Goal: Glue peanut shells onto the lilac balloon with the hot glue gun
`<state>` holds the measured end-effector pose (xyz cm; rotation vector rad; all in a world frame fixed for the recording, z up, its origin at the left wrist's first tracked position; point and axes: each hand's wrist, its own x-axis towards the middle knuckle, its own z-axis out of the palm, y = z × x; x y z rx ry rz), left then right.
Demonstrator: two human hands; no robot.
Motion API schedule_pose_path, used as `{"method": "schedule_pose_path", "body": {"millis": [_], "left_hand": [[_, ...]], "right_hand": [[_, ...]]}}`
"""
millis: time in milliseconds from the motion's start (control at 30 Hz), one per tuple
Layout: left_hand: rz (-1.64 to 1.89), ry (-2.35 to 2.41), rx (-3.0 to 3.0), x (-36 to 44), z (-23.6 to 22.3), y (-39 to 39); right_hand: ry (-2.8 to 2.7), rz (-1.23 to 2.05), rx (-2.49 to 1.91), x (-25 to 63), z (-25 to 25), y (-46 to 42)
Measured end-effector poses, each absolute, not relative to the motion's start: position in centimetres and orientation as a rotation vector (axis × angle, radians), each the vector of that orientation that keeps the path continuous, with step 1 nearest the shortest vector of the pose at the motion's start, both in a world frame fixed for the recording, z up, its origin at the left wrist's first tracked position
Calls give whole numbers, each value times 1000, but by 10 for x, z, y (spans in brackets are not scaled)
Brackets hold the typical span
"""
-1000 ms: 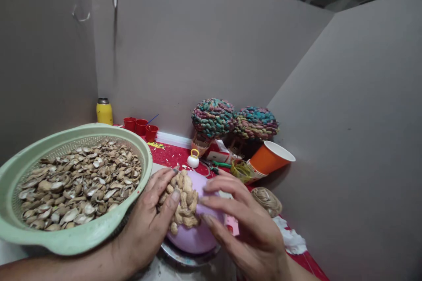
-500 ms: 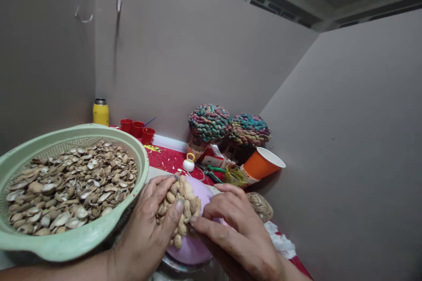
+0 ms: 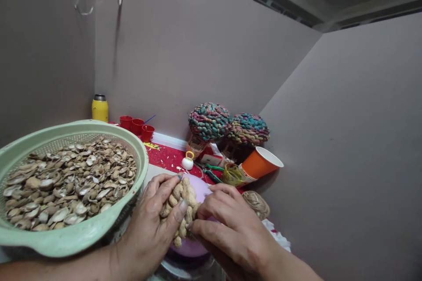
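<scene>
A smooth, rounded purple form, like a ball or balloon (image 3: 199, 188), sits low in the middle, with a cluster of whole peanuts (image 3: 180, 196) on its left side. My left hand (image 3: 153, 213) curls round that side, its thumb lying over the peanuts and its fingers along the far edge. From the right, my right hand (image 3: 231, 224) reaches in with fingers bent and thumb pressed to the cluster's right edge. It seems to pinch a peanut there, mostly covered by the fingers. Beneath the form is a round, clear support (image 3: 186, 270), partly hidden.
A green strainer basket (image 3: 82, 238) full of empty shells (image 3: 72, 184) stands at left. Behind are a yellow bottle (image 3: 100, 109), red cups (image 3: 136, 126), two colourful knobbly balls (image 3: 209, 121), green-handled pliers (image 3: 214, 171), an orange paper cup (image 3: 259, 164) and a twine ball (image 3: 256, 204).
My right hand's fingers have closed in slightly on the peanut cluster. My left hand keeps its hold. The view has shifted a little.
</scene>
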<state>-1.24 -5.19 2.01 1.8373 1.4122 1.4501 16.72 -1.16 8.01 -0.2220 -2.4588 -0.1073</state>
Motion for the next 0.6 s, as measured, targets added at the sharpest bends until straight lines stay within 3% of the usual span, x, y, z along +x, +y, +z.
{"method": "schedule_pose_path", "body": {"millis": [233, 600], "left_hand": [[1456, 1444, 1828, -12, 18, -49], [1414, 1446, 1769, -12, 17, -49]], "right_hand": [[-2657, 32, -295, 172, 102, -20], [-2377, -251, -239, 186, 90, -23]]}}
